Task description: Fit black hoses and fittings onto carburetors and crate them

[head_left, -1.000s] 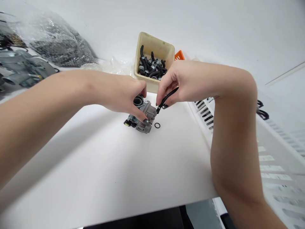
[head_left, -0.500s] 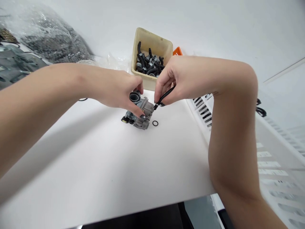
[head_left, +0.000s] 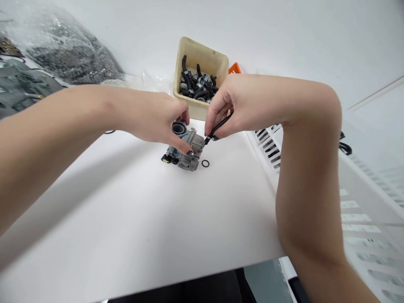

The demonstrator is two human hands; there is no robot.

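My left hand (head_left: 154, 115) grips a small aluminium carburetor (head_left: 192, 162) from above, with its fingertips on the body and a round dark-lined intake (head_left: 178, 127) showing by the fingers. My right hand (head_left: 227, 110) pinches a thin black rubber hose (head_left: 220, 127) between finger and thumb. The hose tip meets the carburetor's right side, and the fingers hide part of the hose. A small black O-ring (head_left: 205, 163) lies on the white table (head_left: 126, 210) just right of the carburetor.
A beige plastic box (head_left: 202, 52) of black hoses and metal fittings stands behind my hands, with an orange tag (head_left: 235, 68) behind it. Plastic bags of dark parts (head_left: 72, 54) and grey metal parts (head_left: 22, 86) lie far left. A white slotted rack (head_left: 269, 147) lies right.
The view has tilted slightly, shifting everything up in the picture. The carburetor has turned a little in my left hand, and the hose tip stays at its side.
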